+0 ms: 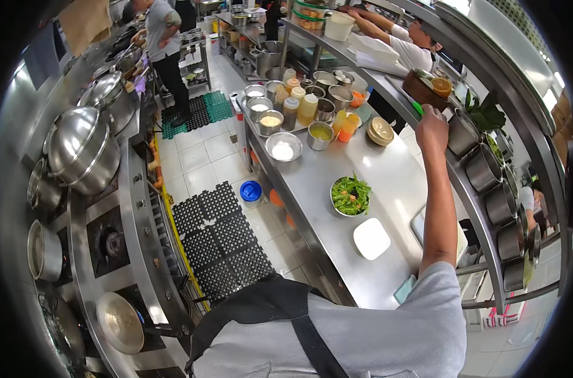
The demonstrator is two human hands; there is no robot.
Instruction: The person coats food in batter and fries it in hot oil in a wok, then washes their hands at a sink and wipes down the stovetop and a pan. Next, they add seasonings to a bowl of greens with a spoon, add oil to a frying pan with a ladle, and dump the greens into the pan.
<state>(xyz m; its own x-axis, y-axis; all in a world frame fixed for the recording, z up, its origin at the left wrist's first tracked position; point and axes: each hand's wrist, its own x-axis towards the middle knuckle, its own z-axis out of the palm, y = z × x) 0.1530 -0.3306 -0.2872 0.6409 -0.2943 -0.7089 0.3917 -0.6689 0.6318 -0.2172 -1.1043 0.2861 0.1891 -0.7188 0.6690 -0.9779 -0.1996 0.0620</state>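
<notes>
The green-handled tool (pixel 417 107) looks light and stiff, best taken by its handle, where the right hand (pixel 432 128) appears clamped; I cannot tell the unseen left hand's state.

You have no readable text, label, brand, number or sign in this view. The squeeze bottles (pixel 308 108) on your tabletop (pixel 312 201) and the white box (pixel 488 318) near the floor present no legible characters.

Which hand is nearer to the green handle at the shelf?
Right: the right hand is at the green handle, touching or just beside it; the left hand is out of view.
</notes>
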